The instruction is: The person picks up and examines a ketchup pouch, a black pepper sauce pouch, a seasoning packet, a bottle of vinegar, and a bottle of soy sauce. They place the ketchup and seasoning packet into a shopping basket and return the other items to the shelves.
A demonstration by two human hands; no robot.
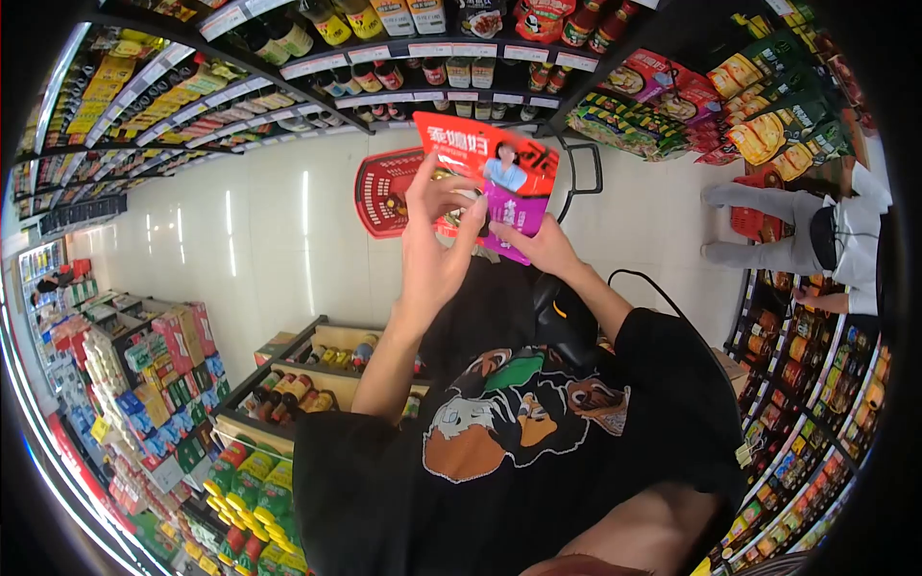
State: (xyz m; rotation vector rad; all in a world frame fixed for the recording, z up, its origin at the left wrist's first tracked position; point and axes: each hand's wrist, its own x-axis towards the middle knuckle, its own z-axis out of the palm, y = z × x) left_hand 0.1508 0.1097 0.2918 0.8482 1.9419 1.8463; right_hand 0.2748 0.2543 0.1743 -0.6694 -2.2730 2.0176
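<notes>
A red and purple food pouch [533, 182] with white lettering and a printed figure is held up in front of me. My right hand [545, 247] pinches its lower purple part, thumb on the front. At the pouch's left side is my left hand [437, 226], its fingers apart and partly bent. The index finger points up along the pouch's edge and the thumb reaches over the purple part; whether they press on it is hard to see. Beneath the pouch, a red shopping basket [371, 184] stands on the floor, its contents mostly covered by my hands and the pouch.
Ahead is a shelf [432, 50] of bottles and jars. Bagged foods [672, 96] hang at the right front. Another person [816, 230] stands at the right beside a second red basket [754, 219]. Wooden bottle bins [327, 384] and stacked cartons [163, 355] stand at the left.
</notes>
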